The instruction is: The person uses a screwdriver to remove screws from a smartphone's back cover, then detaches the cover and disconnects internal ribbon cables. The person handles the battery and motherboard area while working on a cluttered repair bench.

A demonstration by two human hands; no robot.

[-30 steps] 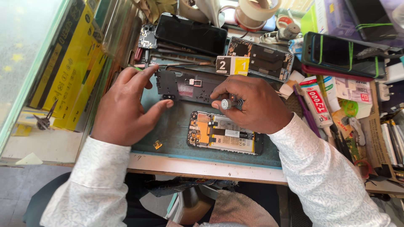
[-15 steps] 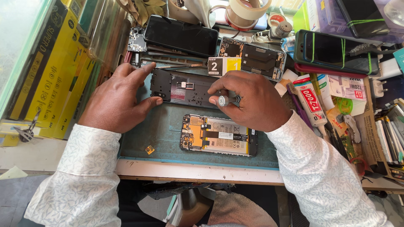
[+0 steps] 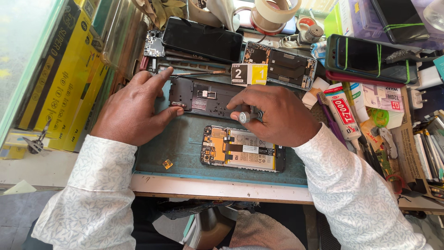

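The left hand (image 3: 132, 111) lies flat, fingers spread, its thumb and forefinger pinning the end of a dark phone frame (image 3: 203, 96) on the green mat (image 3: 180, 143), so the part cannot slide. The right hand (image 3: 273, 113) is closed around a small screwdriver (image 3: 247, 115), held upright with its tip down on the frame's other end. Just below, an opened phone (image 3: 243, 149) lies with battery and boards facing up, apart from both hands, near the table (image 3: 217, 189) edge.
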